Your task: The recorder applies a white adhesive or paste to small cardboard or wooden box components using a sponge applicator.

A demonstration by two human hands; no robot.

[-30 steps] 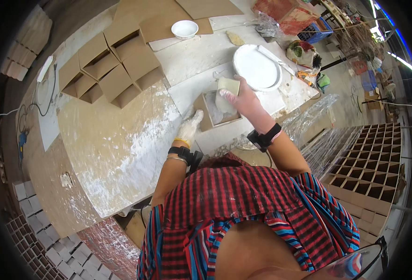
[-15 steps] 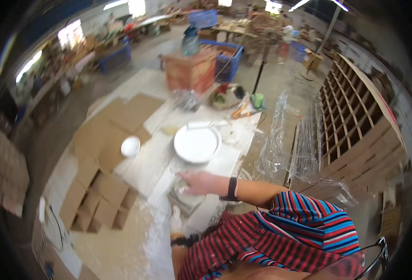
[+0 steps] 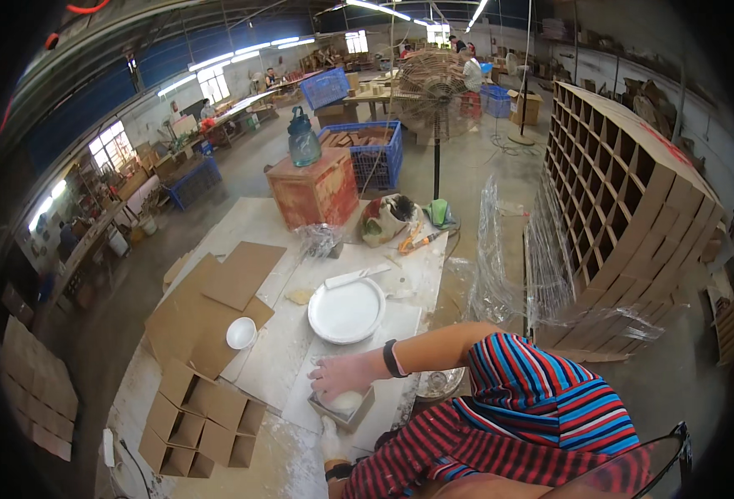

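Observation:
A small grey square box [image 3: 357,416] stands on the table's near side, with something round and white [image 3: 346,402] inside it. My right hand [image 3: 340,376], a dark band at its wrist, reaches across from the right. Its fingers bend down over the box's far-left edge. At the near-left corner of the box is my left hand [image 3: 332,443], which looks whitish, its fingers against the box side and partly hidden. Beyond my right hand stands a round white dish [image 3: 347,311] of white material, a white roller-like bar [image 3: 357,275] lying across its far rim.
Left of the dish are a small white bowl [image 3: 241,333], flat cardboard sheets [image 3: 242,276] and a cardboard divider grid [image 3: 192,428]. A red-brown box [image 3: 310,195] bearing a blue jug [image 3: 303,140] stands behind. At right rises a tall stack of cardboard grids [image 3: 625,216]; a fan [image 3: 436,96] stands beyond.
The view has shifted and sharpened. My right hand has gone from hovering with a finger stretched left to bending its fingers down over the box. My left hand stays by the box.

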